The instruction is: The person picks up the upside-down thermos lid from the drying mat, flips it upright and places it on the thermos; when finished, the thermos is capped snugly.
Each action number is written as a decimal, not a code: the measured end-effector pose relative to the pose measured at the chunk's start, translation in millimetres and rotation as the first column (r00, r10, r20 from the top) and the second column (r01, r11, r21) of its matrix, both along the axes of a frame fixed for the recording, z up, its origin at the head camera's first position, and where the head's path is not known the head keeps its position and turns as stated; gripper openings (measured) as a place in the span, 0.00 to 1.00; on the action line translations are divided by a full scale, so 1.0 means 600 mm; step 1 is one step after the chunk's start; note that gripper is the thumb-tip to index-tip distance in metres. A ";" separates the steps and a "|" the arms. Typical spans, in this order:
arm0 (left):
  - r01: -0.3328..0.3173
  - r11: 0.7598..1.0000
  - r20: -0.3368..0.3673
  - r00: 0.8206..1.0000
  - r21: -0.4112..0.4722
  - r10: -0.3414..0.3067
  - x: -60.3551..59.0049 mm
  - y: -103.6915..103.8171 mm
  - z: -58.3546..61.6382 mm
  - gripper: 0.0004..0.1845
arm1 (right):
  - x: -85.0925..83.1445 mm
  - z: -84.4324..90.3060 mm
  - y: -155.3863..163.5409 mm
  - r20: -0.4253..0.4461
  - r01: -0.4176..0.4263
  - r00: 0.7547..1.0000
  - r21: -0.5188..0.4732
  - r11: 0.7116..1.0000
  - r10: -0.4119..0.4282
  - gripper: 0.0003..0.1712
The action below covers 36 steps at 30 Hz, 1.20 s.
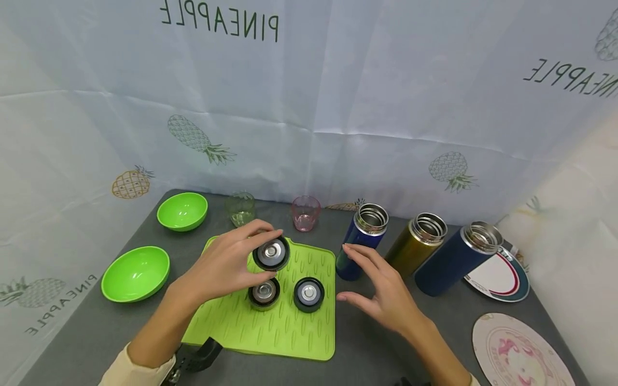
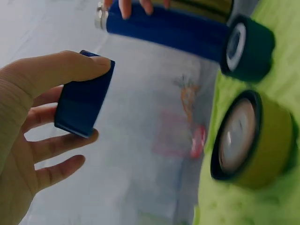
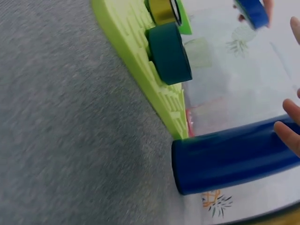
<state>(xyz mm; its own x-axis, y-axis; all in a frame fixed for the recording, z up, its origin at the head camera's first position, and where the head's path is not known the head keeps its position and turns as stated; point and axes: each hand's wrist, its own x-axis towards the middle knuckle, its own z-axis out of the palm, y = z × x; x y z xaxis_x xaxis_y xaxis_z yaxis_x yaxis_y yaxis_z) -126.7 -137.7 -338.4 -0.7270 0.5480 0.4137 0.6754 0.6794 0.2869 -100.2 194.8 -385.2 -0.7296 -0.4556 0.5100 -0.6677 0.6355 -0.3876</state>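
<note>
Your left hand: fingers pinching a blue lid, raised above the green mat, inner face up. Your right hand: open, fingers spread, holding nothing, just beside the blue flask. Blue flask: upright on the grey table, mouth open, right of the lid. Your right hand is the nearer. Beyond: gold flask, dark flask.
</note>
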 end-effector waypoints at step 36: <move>0.121 0.948 0.151 0.974 0.295 -0.171 -0.012 0.107 -0.054 0.33 | -0.019 -0.031 -0.050 0.292 -0.071 0.927 -0.483 0.873 0.236 0.29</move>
